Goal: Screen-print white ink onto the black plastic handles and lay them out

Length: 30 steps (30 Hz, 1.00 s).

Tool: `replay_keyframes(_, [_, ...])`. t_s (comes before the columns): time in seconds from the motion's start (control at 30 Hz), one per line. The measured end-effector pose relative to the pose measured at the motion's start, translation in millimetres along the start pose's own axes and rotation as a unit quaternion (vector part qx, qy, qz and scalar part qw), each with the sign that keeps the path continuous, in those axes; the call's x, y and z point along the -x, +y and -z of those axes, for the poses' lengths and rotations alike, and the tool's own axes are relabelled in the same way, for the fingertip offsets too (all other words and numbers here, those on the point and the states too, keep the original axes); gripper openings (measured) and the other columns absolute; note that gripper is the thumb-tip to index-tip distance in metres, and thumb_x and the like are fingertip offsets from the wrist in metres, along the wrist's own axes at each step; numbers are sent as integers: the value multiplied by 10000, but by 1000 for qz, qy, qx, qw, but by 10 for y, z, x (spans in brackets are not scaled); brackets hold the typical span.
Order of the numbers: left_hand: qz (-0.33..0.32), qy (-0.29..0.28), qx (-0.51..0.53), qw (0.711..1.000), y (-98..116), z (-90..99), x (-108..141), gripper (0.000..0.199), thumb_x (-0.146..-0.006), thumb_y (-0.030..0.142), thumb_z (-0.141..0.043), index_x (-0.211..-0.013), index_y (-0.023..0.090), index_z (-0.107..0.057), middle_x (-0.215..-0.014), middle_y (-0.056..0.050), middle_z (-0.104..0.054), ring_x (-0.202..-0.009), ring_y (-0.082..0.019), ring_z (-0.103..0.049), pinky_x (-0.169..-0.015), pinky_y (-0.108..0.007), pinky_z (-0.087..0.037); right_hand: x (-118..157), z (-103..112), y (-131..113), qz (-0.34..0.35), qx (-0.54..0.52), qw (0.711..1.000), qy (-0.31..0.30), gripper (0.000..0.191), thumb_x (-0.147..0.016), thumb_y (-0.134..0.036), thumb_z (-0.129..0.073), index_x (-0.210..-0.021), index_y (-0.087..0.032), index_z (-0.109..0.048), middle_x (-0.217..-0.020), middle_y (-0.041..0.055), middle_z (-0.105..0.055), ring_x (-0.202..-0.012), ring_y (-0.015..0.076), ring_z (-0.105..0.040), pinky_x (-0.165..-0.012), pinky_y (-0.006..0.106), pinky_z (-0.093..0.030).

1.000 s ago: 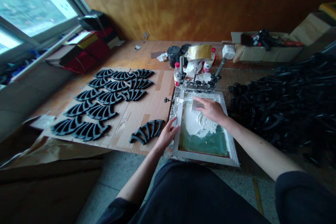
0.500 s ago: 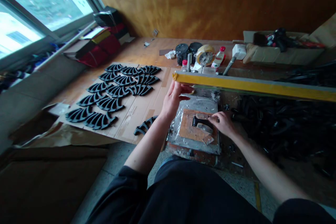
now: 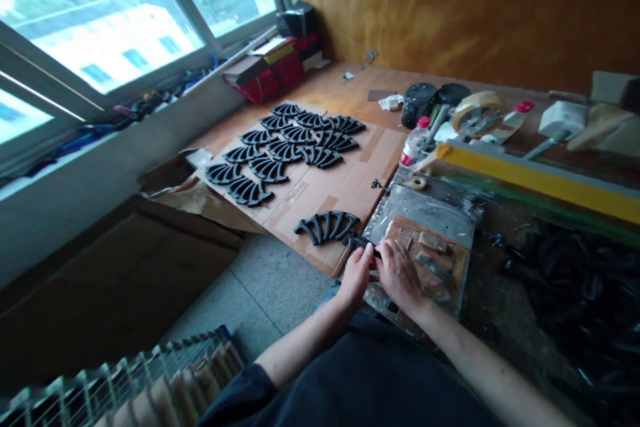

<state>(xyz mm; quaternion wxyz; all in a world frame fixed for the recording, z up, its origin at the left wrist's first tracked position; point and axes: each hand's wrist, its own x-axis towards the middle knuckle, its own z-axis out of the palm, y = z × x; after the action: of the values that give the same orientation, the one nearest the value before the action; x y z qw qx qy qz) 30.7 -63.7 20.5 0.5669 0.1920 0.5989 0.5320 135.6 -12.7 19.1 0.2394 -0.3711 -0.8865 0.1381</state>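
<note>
Both hands meet near the front edge of the cardboard sheet [image 3: 300, 213]. My left hand [image 3: 356, 275] and my right hand [image 3: 400, 273] are closed on one black plastic part [image 3: 359, 241], mostly hidden by the fingers. Just beyond it, a row of curved black parts [image 3: 327, 227] lies on the cardboard. Farther back, several fan-shaped groups of like parts [image 3: 285, 149] are laid out. To the right of my hands, a brown wooden block [image 3: 407, 230] with a recess sits on a scuffed metal plate [image 3: 453, 213].
A yellow-edged bar [image 3: 540, 180] crosses above the right side. Behind it stand a bottle [image 3: 413, 143], black tubs [image 3: 419, 103] and a tape roll [image 3: 477, 113]. A dark heap of black parts [image 3: 590, 300] lies at right, a wire rack [image 3: 150, 380] at lower left.
The view has turned left. My left hand has left the yellow bar and joined my right hand. The black part has moved off the wooden block to the cardboard's edge.
</note>
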Motion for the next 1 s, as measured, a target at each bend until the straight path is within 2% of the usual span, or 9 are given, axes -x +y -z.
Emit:
replay_keyframes(0.1, [-19, 92, -29, 995, 64, 625, -186, 522, -759, 696, -538, -798, 177, -492, -738, -26, -588, -648, -147, -606, -514, -221, -472, -275, -270, -236, 45, -62, 996, -46, 164, -940, -294, -459, -1026, -221, -578, -986, 100, -622, -950, 270, -556, -842, 419, -469])
replay_keyframes(0.23, [20, 197, -105, 974, 50, 1543, -432, 501, -831, 670, -445, -897, 176, -491, -837, -78, -664, -643, -158, -656, -478, -202, -446, -697, -653, -221, 28, -33, 994, -102, 261, -927, -309, -498, -1149, -214, -597, -1046, 107, -650, -998, 274, -548, -862, 419, -465])
replay_keyframes(0.33, [85, 220, -186, 954, -48, 1984, -605, 470, -871, 628, -404, -893, 168, -501, -845, -100, -675, -632, -172, -665, -467, -225, -466, -957, -924, -207, -2, 34, 986, -161, 316, -917, -356, -527, -1175, -190, -605, -1037, 123, -665, -1012, 278, -544, -838, 399, -457])
replay_keyframes(0.4, [118, 189, -255, 941, -105, 2118, -713, 463, -896, 606, -359, -848, 167, -500, -817, -110, -688, -627, -181, -674, -471, -239, -481, -1077, -1068, -258, -19, 78, 976, -204, 331, -916, -406, -525, -1151, -194, -625, -1004, 132, -677, -1002, 284, -547, -816, 396, -449])
replay_keyframes(0.53, [152, 122, -354, 915, -70, 2201, -927, 465, -928, 551, -299, -805, 168, -533, -723, -98, -712, -595, -178, -681, -504, -245, -497, -1198, -1229, -425, -56, 119, 953, -272, 407, -912, -485, -506, -1110, -165, -660, -956, 147, -678, -993, 289, -544, -813, 389, -430])
replay_keyframes(0.7, [144, 94, -457, 872, 304, 2370, -1331, 476, -917, 508, -334, -745, 159, -608, -673, -105, -712, -720, -206, -703, -667, -271, -513, -1268, -1274, -551, -99, 111, 943, -296, 483, -926, -488, -478, -1243, -147, -606, -1030, 141, -659, -1046, 283, -514, -856, 375, -404])
replay_keyframes(0.87, [110, 67, -569, 812, 763, 2500, -1793, 506, -887, 553, -356, -909, 140, -649, -912, -170, -726, -937, -292, -679, -805, -375, -489, -1328, -1333, -604, -123, 92, 945, -288, 569, -926, -468, -487, -1362, -103, -504, -1108, 149, -635, -1053, 276, -502, -887, 368, -406])
replay_keyframes(0.93, [103, 49, -598, 793, 871, 2514, -1849, 555, -874, 606, -351, -919, 143, -653, -978, -189, -713, -973, -315, -665, -828, -403, -477, -1323, -1343, -598, -126, 85, 946, -287, 566, -926, -457, -490, -1373, -110, -493, -1134, 144, -632, -1060, 276, -501, -895, 375, -412])
replay_keyframes(1.0, [86, 46, -637, 765, 907, 2509, -1792, 594, -870, 648, -326, -888, 156, -658, -957, -180, -712, -948, -319, -667, -816, -411, -477, -1293, -1333, -575, -122, 75, 947, -287, 538, -930, -435, -492, -1377, -135, -491, -1184, 137, -622, -1082, 275, -500, -904, 387, -415])
